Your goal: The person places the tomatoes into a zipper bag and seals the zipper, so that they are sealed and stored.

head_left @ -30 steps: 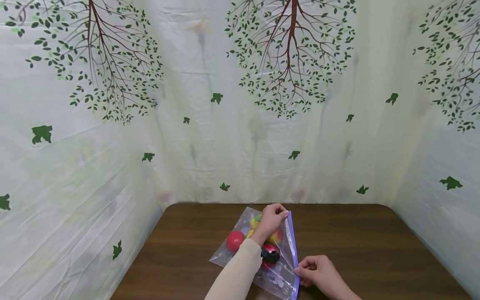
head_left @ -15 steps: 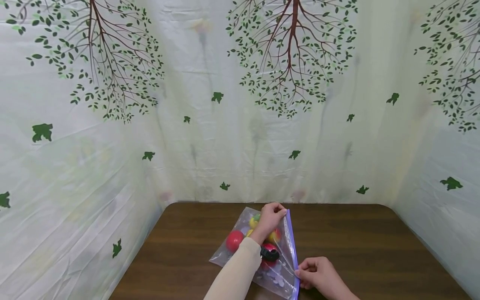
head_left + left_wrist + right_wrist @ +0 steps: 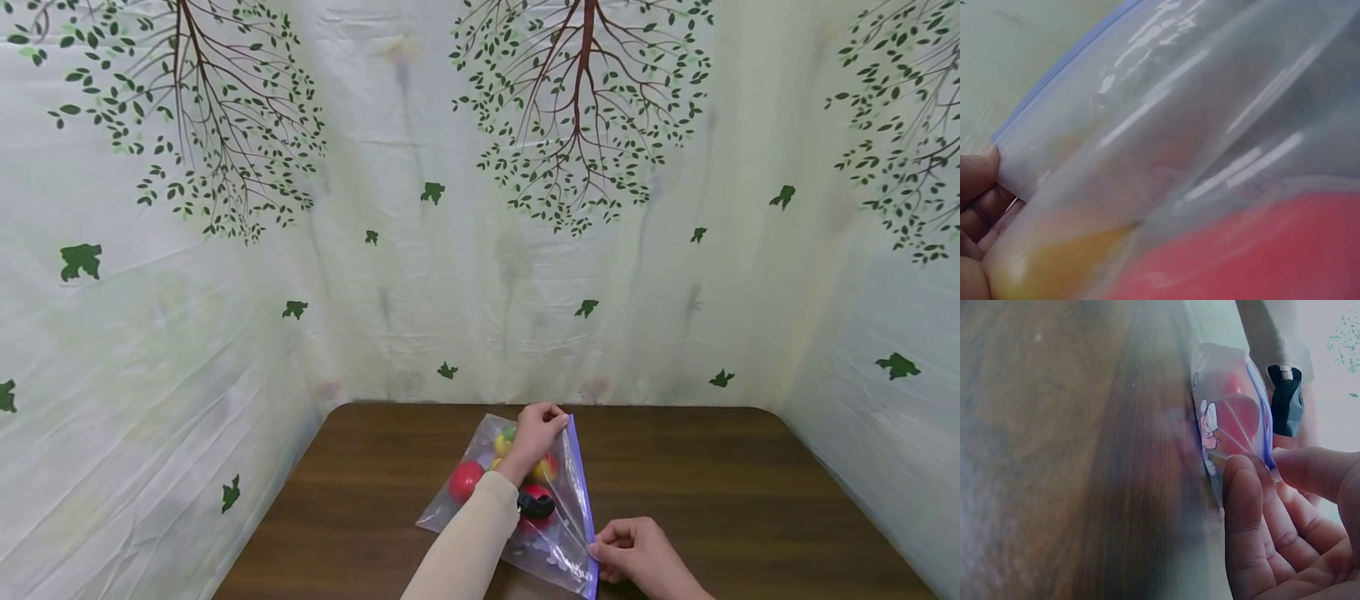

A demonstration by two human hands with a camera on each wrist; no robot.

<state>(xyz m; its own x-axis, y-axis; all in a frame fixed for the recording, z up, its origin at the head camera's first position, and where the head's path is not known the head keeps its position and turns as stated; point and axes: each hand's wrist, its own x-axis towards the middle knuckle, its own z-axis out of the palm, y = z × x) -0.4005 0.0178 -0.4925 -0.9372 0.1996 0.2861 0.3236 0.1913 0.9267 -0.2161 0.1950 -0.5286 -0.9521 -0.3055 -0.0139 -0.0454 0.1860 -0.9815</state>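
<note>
A clear zip bag [image 3: 566, 546] with a purple-blue zip strip [image 3: 581, 477] lies tilted on the brown table. Inside show a red ball-like item [image 3: 466, 482], a yellow-and-green one [image 3: 503, 442], another red one mostly behind the wristband, and a yellow-orange one [image 3: 1063, 259]. My left hand [image 3: 534, 440] reaches across the bag and pinches the far end of its zip edge. Down at the near end, my right hand [image 3: 637, 550] pinches the strip between thumb and fingers. Pink cartoon print [image 3: 1209, 425] appears on the bag in the right wrist view.
The dark wooden table [image 3: 720, 483] has rounded far corners. White curtains [image 3: 510, 333] printed with trees and green leaves hang behind it and on both sides. A black wristband device [image 3: 536, 505] sits on my left wrist, below a cream sleeve [image 3: 472, 537].
The far end of the zip edge has shifted slightly left along with my left hand. My right hand has slipped a little nearer to me. Both hands keep their pinch on the bag.
</note>
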